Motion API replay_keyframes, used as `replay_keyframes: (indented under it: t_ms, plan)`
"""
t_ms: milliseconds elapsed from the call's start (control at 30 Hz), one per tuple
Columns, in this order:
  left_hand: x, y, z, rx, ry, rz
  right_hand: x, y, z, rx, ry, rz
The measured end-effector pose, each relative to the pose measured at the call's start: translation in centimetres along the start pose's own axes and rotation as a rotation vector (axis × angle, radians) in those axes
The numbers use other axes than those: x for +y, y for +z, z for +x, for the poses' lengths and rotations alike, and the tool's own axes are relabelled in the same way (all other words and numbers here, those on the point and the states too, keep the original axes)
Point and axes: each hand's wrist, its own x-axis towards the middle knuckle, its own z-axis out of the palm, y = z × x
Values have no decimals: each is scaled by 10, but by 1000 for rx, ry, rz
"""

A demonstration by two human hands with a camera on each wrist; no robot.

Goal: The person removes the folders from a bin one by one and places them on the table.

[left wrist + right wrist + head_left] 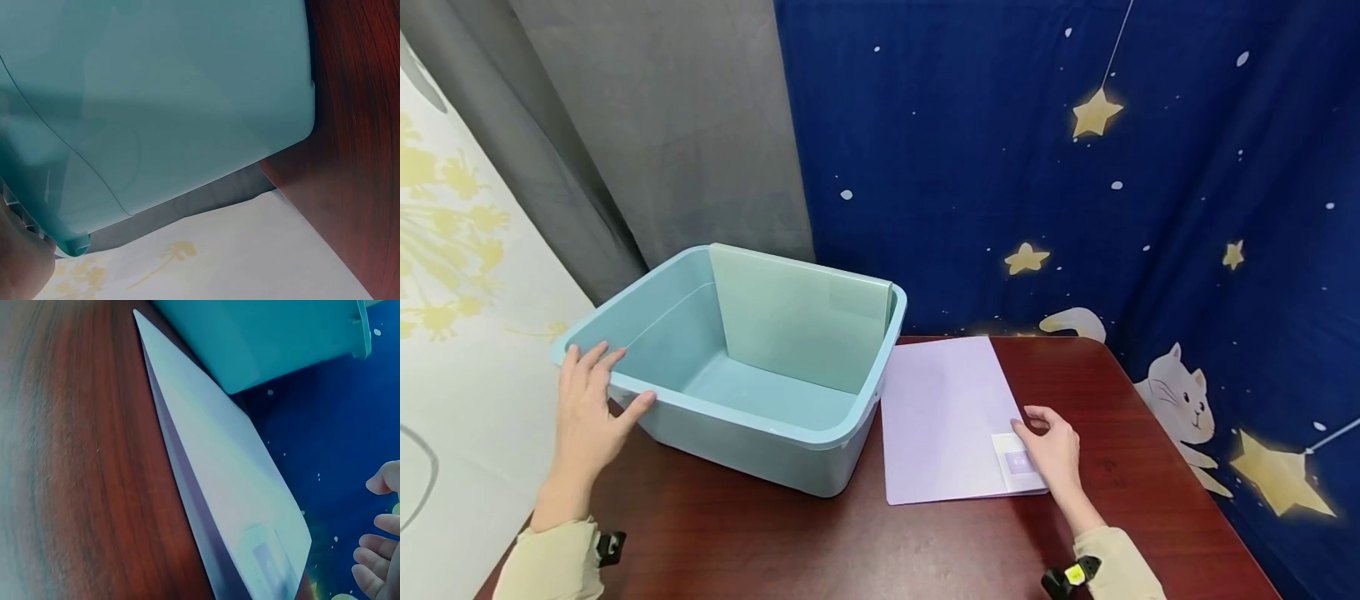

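Observation:
A light blue plastic tub (730, 421) stands on the table, with a pale green folder (801, 312) leaning upright along its back wall. My left hand (587, 404) rests on the tub's front left corner, fingers and thumb spread over the rim; only a small part of it shows in the left wrist view. To the right of the tub lies a light purple folder (943, 417) with a white label near its front right corner. Close to that label is my right hand (1054, 446), fingers loosely bent; the right wrist view shows them apart from the folder.
The dark red wooden table (737, 533) carries both tub and folder. Behind it hang a grey curtain (677, 125) and a blue curtain (940, 150) with stars. White cloth with yellow flowers (467, 400) hangs at the left.

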Motion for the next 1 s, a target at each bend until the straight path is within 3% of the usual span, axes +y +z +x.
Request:
replay_keyframes:
  t_ms: [533, 1000]
  plan:
    - [-1, 0, -1, -5, -24, -4, -24, 2, 18, -44, 0, 88]
    - [2, -1, 0, -15, -29, 5, -56, 2, 46, -29, -98, 154]
